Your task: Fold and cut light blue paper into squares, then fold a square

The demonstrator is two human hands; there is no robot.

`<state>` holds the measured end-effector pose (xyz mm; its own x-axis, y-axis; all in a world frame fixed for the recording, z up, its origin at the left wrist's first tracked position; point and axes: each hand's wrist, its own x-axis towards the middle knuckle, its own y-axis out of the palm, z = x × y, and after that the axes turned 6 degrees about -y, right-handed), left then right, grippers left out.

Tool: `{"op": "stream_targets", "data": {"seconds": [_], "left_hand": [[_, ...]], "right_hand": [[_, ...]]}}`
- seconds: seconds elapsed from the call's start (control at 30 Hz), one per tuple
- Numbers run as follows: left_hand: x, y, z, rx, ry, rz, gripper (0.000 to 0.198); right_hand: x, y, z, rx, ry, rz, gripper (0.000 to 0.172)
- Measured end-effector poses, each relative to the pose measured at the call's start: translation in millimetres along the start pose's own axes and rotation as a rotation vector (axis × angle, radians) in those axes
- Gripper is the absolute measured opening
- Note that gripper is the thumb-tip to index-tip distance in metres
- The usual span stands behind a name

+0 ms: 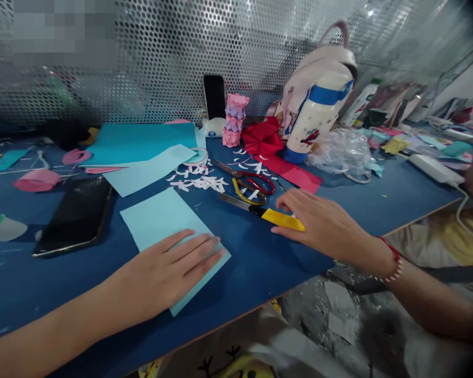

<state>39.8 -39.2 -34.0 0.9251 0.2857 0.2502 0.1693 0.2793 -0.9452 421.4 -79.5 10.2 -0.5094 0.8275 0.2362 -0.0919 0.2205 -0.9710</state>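
Note:
My left hand point(177, 270) lies flat, fingers stretched out, on a light blue sheet of paper point(153, 212) near the table's front edge. To its right, my right hand point(319, 220) has its fingers and thumb around the yellow handle of a utility knife point(281, 218). The knife's metal blade points left. Just behind it lie scissors with red handles point(262, 181) and scissors with yellow handles point(246, 191), overlapping. White paper scraps point(203, 182) are scattered beside them.
A black phone point(76, 215) lies left of the paper. Behind are teal sheets point(142, 142), a roll of tape point(197, 156), an upright phone point(214, 97), a pink paper column point(235, 121), red paper point(264, 136), a bottle point(317, 113) and a backpack point(299, 71). A perforated metal panel point(161, 52) stands behind.

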Motion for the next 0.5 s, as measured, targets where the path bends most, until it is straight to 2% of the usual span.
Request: {"op": "stream_targets", "data": {"seconds": [0.07,0.13,0.23,0.3,0.5], "left_hand": [[4,0.7,4,-0.097,0.015,0.016,0.068],[7,2.0,7,-0.18,0.007,0.034,0.069],[9,1.8,6,-0.21,-0.058,0.069,0.059],[11,0.0,2,-0.207,-0.065,0.07,0.057],[12,-5.3,-7,-0.173,-0.132,0.123,0.055]], "right_hand": [[-24,9,-3,-0.022,0.03,-0.003,0.054],[-35,15,-2,-0.031,0.025,-0.02,0.047],[-36,21,0,-0.005,0.01,-0.063,0.028],[-33,21,-1,0.036,0.008,-0.081,0.021],[-34,8,-2,0.154,0.043,-0.088,0.021]]}}
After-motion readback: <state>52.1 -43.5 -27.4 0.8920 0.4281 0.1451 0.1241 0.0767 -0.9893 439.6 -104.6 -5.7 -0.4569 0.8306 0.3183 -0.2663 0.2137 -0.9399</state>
